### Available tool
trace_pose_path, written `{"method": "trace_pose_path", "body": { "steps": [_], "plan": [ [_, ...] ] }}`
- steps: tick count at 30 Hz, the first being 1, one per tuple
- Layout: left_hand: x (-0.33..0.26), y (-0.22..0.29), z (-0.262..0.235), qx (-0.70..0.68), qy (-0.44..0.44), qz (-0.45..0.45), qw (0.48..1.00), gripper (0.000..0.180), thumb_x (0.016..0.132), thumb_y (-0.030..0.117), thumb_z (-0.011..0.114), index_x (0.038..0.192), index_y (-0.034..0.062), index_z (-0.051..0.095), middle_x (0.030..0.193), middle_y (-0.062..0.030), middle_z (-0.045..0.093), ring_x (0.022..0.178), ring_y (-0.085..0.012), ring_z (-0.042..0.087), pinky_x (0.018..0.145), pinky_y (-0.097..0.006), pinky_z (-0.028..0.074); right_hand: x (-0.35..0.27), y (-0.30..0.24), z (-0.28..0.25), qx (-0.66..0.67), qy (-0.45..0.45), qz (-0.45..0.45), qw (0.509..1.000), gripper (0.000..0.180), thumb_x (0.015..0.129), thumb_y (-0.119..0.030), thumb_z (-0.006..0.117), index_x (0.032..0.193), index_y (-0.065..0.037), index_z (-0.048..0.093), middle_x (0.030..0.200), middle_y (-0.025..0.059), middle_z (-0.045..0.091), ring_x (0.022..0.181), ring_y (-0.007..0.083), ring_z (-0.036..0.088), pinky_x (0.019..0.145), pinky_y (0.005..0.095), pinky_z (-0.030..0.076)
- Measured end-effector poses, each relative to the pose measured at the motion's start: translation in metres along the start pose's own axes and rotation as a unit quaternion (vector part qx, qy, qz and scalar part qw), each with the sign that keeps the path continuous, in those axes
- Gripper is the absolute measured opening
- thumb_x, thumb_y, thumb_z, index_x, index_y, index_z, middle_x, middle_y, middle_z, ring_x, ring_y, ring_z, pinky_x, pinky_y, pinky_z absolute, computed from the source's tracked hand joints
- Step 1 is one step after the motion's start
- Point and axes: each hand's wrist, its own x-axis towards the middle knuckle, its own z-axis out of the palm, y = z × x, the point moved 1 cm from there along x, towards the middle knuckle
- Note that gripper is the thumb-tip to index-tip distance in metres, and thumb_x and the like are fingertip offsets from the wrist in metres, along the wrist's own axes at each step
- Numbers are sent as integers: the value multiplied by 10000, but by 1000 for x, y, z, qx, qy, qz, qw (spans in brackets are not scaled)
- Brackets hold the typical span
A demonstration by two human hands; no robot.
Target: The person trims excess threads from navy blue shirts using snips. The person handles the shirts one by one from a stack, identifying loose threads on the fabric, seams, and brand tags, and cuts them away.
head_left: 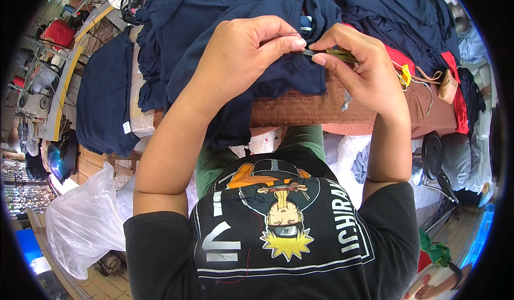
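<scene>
Here we are at close quarters: the left hand has thumb and forefinger pinched tight, while the right hand closes its grip on a slim yellowish tool, the pale tip aimed straight at the left grip. The navy cloth hangs just below and behind both grips, spilling over the brown-covered tabletop, with a pale tag showing just beyond the left grip. Fine work, this — I'd say steady wrists, a light hold on the tool and the left pinch kept firm, its fingers clear of that tip and the loose folds out of its way. Now the tricky viewing: whatever the left grip pinches is too small to tell, and the right fingers cover much of the tool, so its kind stays uncertain — nor can I say whether its tip touches anything. Farther beyond both grips, the heaped cloth runs out at the upper edge.
</scene>
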Motion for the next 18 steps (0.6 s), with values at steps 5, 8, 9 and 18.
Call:
{"method": "trace_pose_path", "body": {
  "steps": [5,8,9,18],
  "plan": [
    [-1,-3,0,-25,4,8,1000,158,918,119,641,958,-31,674,879,-53,704,828,-77,630,765,-215,507,0,-1,-2,-8,-1,8,1000,193,787,-116,732,926,-29,630,802,102,608,662,235,600,616,307,475],
    [-1,-2,0,-10,11,2,1000,149,921,109,634,960,-31,667,925,-66,700,841,-80,623,779,-223,511,-1,-4,1,34,38,26,998,234,752,-129,765,928,-36,641,802,83,613,669,208,601,619,293,473],
    [0,-3,1,-19,15,2,1000,148,922,108,633,961,-30,666,944,-70,698,847,-81,621,783,-225,511,-3,-1,6,51,66,21,996,245,740,-129,775,926,-37,645,800,78,613,671,199,601,619,289,472],
    [-2,-4,7,-32,51,-3,998,139,919,93,634,976,-31,663,956,-75,699,867,-82,625,791,-221,507,0,-14,34,-27,105,34,994,217,705,10,703,911,-17,640,783,104,618,675,243,636,606,302,485]
  ]
}}
